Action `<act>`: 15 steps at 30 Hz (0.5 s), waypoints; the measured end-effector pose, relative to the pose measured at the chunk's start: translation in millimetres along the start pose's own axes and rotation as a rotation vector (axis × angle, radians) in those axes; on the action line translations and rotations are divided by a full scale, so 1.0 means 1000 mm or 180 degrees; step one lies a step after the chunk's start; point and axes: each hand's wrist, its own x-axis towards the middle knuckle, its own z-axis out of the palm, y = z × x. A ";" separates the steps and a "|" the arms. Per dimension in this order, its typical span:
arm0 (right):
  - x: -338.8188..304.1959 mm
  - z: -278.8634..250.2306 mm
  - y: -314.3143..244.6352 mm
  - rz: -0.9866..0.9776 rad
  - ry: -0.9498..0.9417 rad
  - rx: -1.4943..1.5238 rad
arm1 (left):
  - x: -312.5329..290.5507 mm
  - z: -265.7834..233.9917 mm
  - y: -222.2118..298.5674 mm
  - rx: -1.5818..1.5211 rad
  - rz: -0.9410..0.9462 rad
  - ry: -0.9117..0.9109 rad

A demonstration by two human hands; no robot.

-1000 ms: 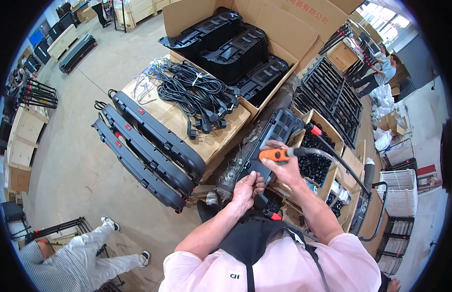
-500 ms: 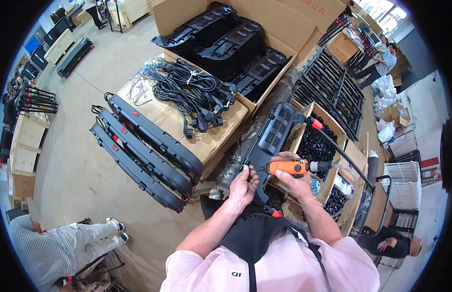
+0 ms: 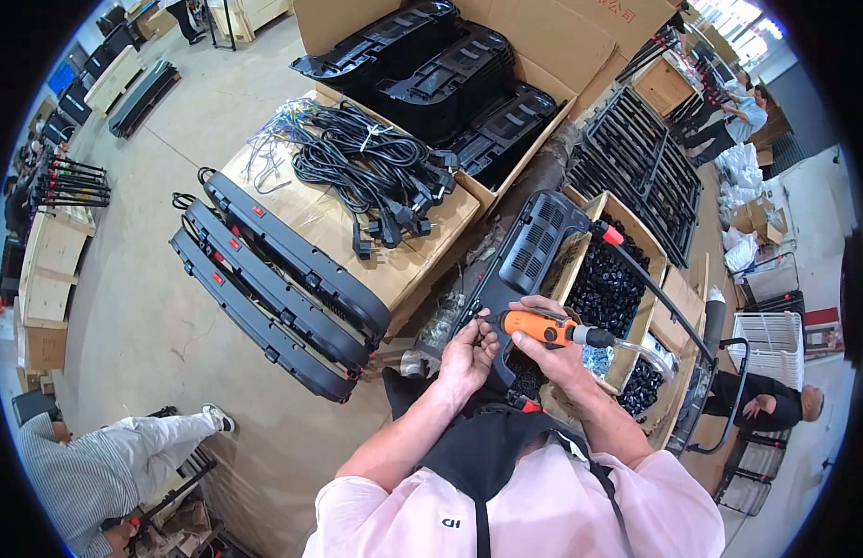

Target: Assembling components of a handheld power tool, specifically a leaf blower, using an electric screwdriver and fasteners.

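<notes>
My right hand (image 3: pixel 559 358) is wrapped round an orange air screwdriver (image 3: pixel 540 327) with a black end and a clear hose behind it. The tool lies nearly level, its nose pointing left at the fingertips of my left hand (image 3: pixel 469 357). Those fingers are pinched together; what they hold, if anything, is too small to make out. Under both hands lies a long black plastic housing (image 3: pixel 532 249) with vent slots, partly covered by my hands. Red-capped black tubing (image 3: pixel 610 233) stands at its right.
Wooden bins of small black parts (image 3: pixel 606 284) sit to the right. Left are several long black housings (image 3: pixel 283 270) with red switches, beside a carton topped with power cords (image 3: pixel 366 158). A big box (image 3: pixel 543 46) holds black covers (image 3: pixel 450 79). Co-workers (image 3: pixel 97 479) stand around.
The screwdriver has shifted left and tilted, bringing its nose to my left fingertips. My left hand has barely moved. A co-worker at lower left and another at right have shifted.
</notes>
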 end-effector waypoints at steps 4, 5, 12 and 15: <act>0.004 0.001 0.000 0.0044 -0.0057 0.0012 | -0.002 0.000 -0.001 -0.0061 0.0083 -0.0006; 0.005 0.000 0.001 0.0047 -0.0077 0.0042 | -0.003 0.001 -0.001 -0.0071 0.0114 -0.0014; 0.015 0.007 -0.003 0.0031 -0.0194 -0.0269 | -0.001 0.000 -0.004 -0.0137 0.0166 0.0021; 0.019 0.014 -0.007 -0.0110 -0.0207 -0.0443 | -0.002 0.001 -0.005 -0.0096 0.0208 -0.0059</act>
